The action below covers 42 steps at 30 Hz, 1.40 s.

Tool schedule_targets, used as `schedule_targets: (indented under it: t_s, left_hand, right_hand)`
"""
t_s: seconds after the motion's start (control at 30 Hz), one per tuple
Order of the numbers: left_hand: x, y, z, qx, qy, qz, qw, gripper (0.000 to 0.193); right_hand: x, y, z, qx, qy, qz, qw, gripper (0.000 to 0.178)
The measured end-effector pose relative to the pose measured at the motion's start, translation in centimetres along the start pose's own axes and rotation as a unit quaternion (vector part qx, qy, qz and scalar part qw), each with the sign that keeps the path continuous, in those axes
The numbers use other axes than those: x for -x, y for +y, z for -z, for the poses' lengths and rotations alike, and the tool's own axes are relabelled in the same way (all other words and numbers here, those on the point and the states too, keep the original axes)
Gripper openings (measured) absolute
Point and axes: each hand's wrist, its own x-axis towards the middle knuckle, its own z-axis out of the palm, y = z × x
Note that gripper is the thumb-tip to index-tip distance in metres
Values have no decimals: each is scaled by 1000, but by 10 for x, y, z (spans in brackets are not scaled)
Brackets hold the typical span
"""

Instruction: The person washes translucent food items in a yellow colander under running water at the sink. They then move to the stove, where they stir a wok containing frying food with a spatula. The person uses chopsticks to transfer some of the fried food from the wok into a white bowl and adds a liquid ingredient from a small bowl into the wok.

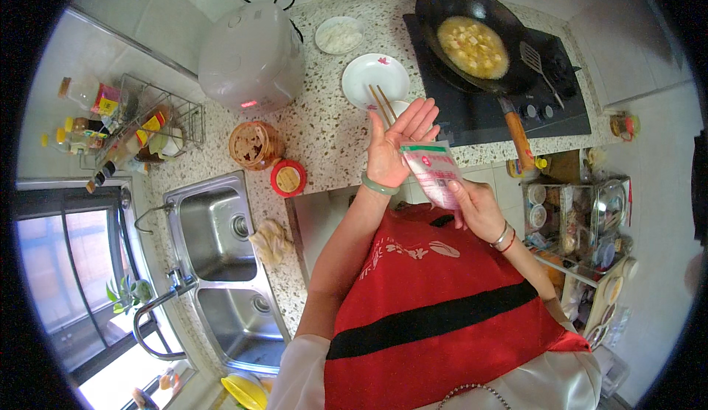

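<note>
My left hand (389,152) is held palm up with its fingers stretched out. It has nothing on it that I can make out, and a pale green bangle circles the wrist. Right beside that palm, my right hand (478,209) grips a plastic packet (430,171) with pink print, a green top band and white contents. Just beyond the left hand lies a white plate (375,74) with a red flower mark. A pair of chopsticks (383,102) and a small white bowl (400,108) are there too, partly hidden by my fingers.
A black wok (509,15) of pale cubes in yellowish broth (473,47) stands on the black stove (472,119), with a slotted spatula (532,59). Leftward are a rice cooker (251,60), a bowl of white food (339,35), a jar (254,144), its red lid (288,178) and a double sink (254,285).
</note>
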Motion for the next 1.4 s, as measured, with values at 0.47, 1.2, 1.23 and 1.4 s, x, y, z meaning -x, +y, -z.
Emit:
schedule_targets:
  t_s: [0.47,1.2,1.23,1.4]
  left_hand:
    - [0,-3,-1,-15,-10,-4,1000,88]
    - [-27,21,25,-198,67,-67,976,88]
    - [-32,22,26,-228,59,-67,970,89]
    - [-60,20,37,-324,80,-48,941,93]
  right_hand:
    - [4,9,-1,-8,12,10,1000,42]
    - [24,31,12,-174,75,4,982,50]
    - [25,33,13,-174,74,-1,982,50]
    - [33,35,18,-169,86,-8,982,50]
